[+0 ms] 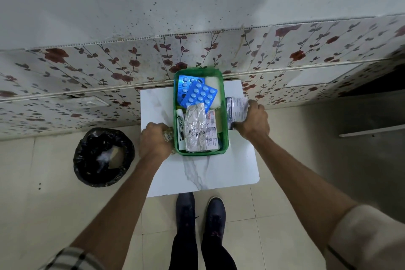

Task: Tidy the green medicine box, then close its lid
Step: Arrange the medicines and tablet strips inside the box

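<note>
Both hands flank the open green plastic medicine box [200, 114]: left grip [156, 140] clamped on a small packet [168, 136], right grip [254, 119] clamped on a silvery printed sachet [237, 108].

Open green medicine box [225, 125] on a small white marble-patterned table [219, 173], a hand at each side.

The left hand [156, 140] is closed around a small item against the box's left wall; the right hand [254, 119] grips a silvery printed packet [237, 108] just outside the right wall. Inside lie two blue blister packs [200, 94], overlapping, a white tube [181, 130] along the left wall, and a crinkled foil strip [195, 131] over printed cartons. A bin lined with a black bag [104, 156] stands on the tiled floor left of the table, and dark shoes [200, 210] show below it.
</note>
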